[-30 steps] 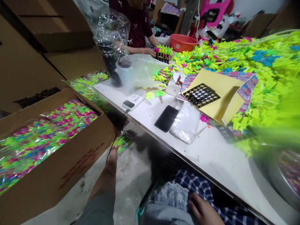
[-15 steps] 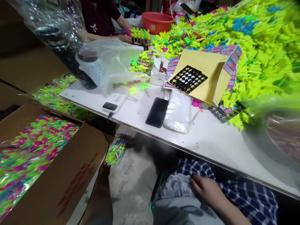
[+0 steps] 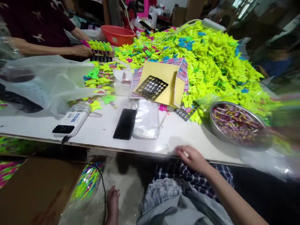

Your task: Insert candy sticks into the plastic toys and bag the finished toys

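My right hand [image 3: 193, 158] is at the table's front edge, above the checked cloth [image 3: 185, 173] on my lap. Its fingers are curled together; a small pale spot shows between them, too small to name. Low under the table, what looks like my left hand [image 3: 112, 200] is dim, with fingers slightly apart and nothing visible in them. Left of it, a clear bag of colourful plastic pieces [image 3: 87, 181] lies near the floor. On the table, a black phone [image 3: 125, 124] lies against a stack of clear plastic bags [image 3: 146, 120].
Yellow plastic pieces [image 3: 211, 62] form a big heap. A metal bowl [image 3: 217, 129] of small wrapped items stands right. A yellow card box [image 3: 157, 68] bears a black perforated sheet [image 3: 152, 87]. A white power bank [image 3: 72, 120] trails a cable. Another person's hand [image 3: 82, 50] works far left.
My right hand has risen from the lap cloth to the table edge. My left hand has moved away from the bag of colourful pieces. The view has swung right.
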### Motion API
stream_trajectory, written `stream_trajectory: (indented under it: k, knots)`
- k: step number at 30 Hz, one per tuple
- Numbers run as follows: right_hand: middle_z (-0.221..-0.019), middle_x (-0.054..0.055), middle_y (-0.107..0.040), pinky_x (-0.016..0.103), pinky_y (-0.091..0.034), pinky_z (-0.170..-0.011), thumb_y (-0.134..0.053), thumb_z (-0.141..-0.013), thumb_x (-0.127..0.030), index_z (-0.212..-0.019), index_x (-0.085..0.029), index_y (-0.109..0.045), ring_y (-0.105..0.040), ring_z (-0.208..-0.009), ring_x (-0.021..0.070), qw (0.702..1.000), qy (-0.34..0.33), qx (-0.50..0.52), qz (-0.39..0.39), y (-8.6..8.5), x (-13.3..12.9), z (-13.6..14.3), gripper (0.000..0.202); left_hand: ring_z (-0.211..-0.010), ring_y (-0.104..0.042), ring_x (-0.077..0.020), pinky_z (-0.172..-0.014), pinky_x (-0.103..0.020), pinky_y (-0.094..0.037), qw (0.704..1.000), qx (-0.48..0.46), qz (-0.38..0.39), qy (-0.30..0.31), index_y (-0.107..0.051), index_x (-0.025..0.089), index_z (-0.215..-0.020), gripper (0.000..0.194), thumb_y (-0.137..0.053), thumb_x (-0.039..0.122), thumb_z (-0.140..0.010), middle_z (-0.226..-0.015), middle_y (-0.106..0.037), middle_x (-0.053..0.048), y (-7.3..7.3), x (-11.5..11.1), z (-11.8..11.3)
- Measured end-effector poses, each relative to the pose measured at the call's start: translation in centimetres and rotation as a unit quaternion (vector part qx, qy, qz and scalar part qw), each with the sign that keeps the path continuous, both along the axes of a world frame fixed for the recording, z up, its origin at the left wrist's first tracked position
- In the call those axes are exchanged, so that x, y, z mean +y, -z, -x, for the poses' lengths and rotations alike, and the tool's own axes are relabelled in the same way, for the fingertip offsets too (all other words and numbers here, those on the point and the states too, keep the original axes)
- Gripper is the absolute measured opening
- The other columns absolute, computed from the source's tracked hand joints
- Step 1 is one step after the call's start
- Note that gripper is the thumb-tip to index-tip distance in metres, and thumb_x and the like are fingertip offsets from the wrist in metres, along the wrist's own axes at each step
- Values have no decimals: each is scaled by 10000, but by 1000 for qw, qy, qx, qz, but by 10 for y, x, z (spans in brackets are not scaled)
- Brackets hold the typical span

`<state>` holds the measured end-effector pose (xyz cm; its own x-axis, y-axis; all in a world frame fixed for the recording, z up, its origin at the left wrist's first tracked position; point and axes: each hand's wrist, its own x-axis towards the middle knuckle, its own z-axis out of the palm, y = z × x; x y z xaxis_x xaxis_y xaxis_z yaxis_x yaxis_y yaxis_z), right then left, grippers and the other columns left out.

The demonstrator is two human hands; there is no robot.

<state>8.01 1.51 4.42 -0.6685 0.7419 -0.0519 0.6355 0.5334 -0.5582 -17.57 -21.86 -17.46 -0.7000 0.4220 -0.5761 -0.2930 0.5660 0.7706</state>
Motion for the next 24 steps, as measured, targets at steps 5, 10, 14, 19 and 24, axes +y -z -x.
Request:
stream_trajectory:
  k: [5,10,14,19,24]
  knots:
    - [-1390,170,-311,429,-299,-984,-355,-848,-311,-1325,-95,-326,-299,-1262,284,940,289,-82,-161,14,101,-29,525,-887,-611,-220,-805,-359,-477,997,-24,-72,28,-539,152,-958,328,-463,375,-729,-1018,-597,-90,0,24,-55]
    - [-1444,135,-205,435,-251,-1011,-368,-852,-372,-1349,-109,-303,-233,-1297,301,937,287,-160,-119,37,121,-57,567,-769,-619,-227,-794,-400,-469,971,77,-168,154,-609,167,-857,333,-505,420,-667,-878,-657,-82,-56,71,-66]
    - [-1440,98,-238,419,-210,-1026,-359,-867,-353,-1349,-144,-315,-200,-1310,277,954,222,-153,-130,42,75,-75,526,-749,-602,-197,-734,-348,-483,926,174,-233,239,-621,166,-827,257,-447,345,-764,-836,-643,-72,-118,109,-72]
    - [-1324,79,-428,417,-291,-935,-504,-795,-293,-1243,-234,-450,-363,-1188,267,971,178,-84,-139,34,7,-102,455,-775,-577,-173,-722,-293,-471,866,222,-324,308,-628,187,-807,205,-430,240,-806,-827,-622,-47,-186,146,-129]
    - [-1057,72,-596,420,-344,-817,-530,-760,-165,-971,-236,-604,-491,-971,258,976,183,2,-118,31,-9,-129,235,-844,-569,-189,-806,-305,-439,831,168,-356,393,-651,212,-780,215,-438,206,-810,-829,-623,-53,-216,155,-195]
